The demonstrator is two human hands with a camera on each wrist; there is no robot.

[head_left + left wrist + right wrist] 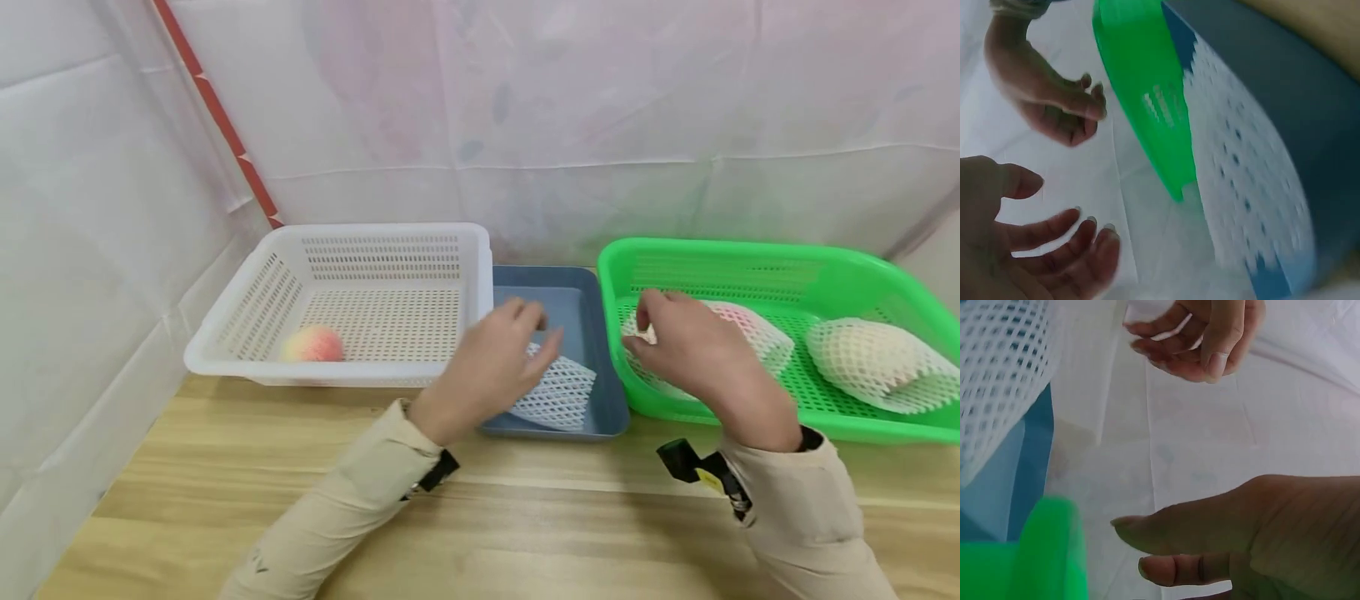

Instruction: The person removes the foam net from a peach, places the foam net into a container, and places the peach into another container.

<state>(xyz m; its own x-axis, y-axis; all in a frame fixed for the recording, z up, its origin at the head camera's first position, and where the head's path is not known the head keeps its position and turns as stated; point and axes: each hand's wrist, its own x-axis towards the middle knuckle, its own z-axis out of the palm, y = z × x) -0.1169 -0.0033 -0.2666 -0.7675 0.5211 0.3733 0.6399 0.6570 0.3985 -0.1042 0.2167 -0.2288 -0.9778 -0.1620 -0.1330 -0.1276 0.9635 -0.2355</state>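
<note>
Head view: a bare peach (pixel 315 343) sits in the white basket (pixel 390 372) at left of the frame, and netted fruits (pixel 881 362) lie in the green basket (pixel 750 247) at right, seemingly to keep wrapped and unwrapped apart; the gray tray (pixel 566 308) between them, near centre, holds a loose net (pixel 558 393), presumably to keep it out of both; the left hand (pixel 491 358) hangs over the tray, thumb parted from loosely bent fingers, gripping nothing; the right hand (pixel 697 346) hovers above the green basket's left end, thumb and forefinger apart, likewise holding nothing.
</note>
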